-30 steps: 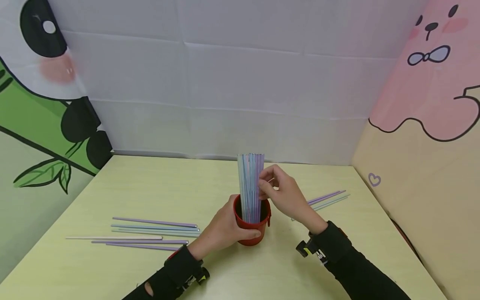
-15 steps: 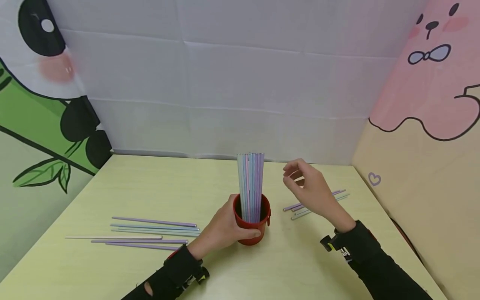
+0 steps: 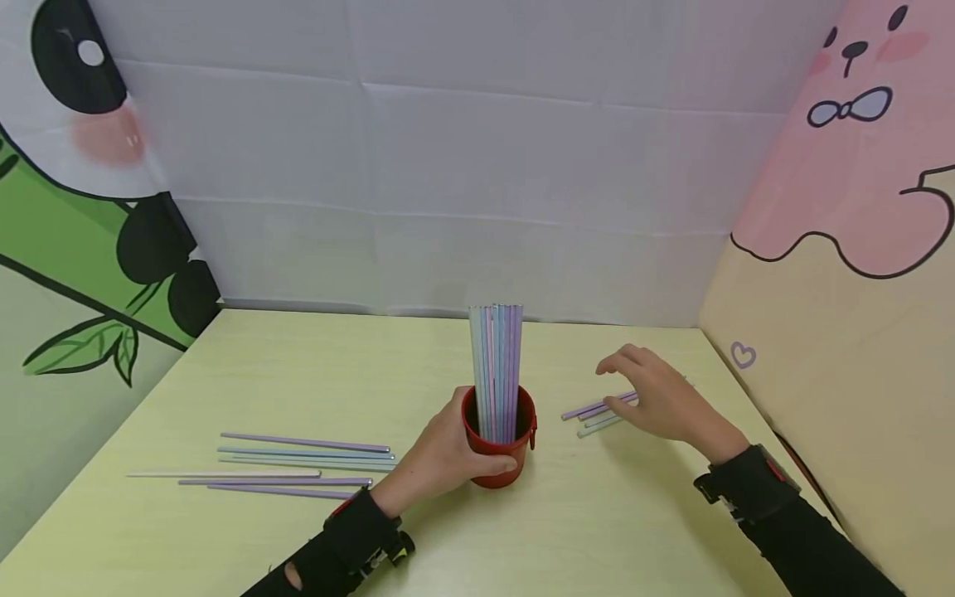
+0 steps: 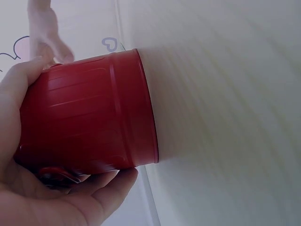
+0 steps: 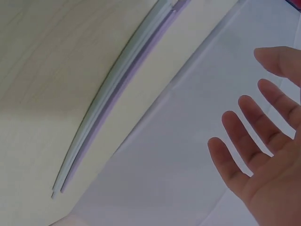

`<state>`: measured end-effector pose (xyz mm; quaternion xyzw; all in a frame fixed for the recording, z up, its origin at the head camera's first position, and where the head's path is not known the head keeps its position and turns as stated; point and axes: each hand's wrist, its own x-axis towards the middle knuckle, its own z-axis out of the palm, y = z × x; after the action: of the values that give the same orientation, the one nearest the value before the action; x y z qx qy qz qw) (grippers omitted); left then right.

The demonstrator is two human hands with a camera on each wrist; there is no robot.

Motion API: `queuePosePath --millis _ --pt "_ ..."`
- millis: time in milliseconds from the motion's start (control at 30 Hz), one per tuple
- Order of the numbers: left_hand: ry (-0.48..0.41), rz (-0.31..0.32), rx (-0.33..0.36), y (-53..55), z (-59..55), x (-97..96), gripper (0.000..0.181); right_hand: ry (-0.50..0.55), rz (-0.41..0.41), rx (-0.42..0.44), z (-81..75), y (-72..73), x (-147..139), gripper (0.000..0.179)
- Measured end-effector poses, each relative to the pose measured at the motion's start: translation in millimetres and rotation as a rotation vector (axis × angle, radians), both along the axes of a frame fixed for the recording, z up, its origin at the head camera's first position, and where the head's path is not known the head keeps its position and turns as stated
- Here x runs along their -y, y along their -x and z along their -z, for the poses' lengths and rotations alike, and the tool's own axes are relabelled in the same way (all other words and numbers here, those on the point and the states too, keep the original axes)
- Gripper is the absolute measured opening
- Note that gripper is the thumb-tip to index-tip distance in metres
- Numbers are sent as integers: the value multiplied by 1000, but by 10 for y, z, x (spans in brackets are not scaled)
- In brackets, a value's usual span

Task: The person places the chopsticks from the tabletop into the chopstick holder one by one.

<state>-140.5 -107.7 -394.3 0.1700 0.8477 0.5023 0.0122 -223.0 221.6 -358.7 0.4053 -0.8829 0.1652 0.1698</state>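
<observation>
My left hand grips a small red pail around its side, thumb across the front. Its fingers curl under the ribbed wall in the left wrist view, where the pail's base meets the table. A bundle of pastel straws, green, blue, pink and purple, stands upright in the pail. To the right, my right hand hovers over a few loose purple and pale green straws, fingers spread and holding nothing. In the right wrist view those straws lie on the table beside the hand, fingers apart.
Several purple, blue, green and white straws lie on the table left of the pail, some ends hidden behind my left hand. A pale cloth wall borders the table's back edge, and a printed panel runs along the right side.
My right hand has moved away from the bundle in the pail, rightward and then down over the loose straws, its fingers opening. The left hand and pail have stayed in place.
</observation>
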Motion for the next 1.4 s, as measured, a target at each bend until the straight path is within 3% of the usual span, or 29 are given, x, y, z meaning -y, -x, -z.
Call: queuePosePath --millis 667,1100,1400 --pt "6 -13 14 -6 1 -13 92 -93 -38 160 512 55 -264 29" --pt "12 -10 12 -21 -21 -16 92 -153 -58 141 608 45 -272 20" --pt "14 -13 3 -29 -30 -11 91 -141 -139 188 578 61 -252 20"
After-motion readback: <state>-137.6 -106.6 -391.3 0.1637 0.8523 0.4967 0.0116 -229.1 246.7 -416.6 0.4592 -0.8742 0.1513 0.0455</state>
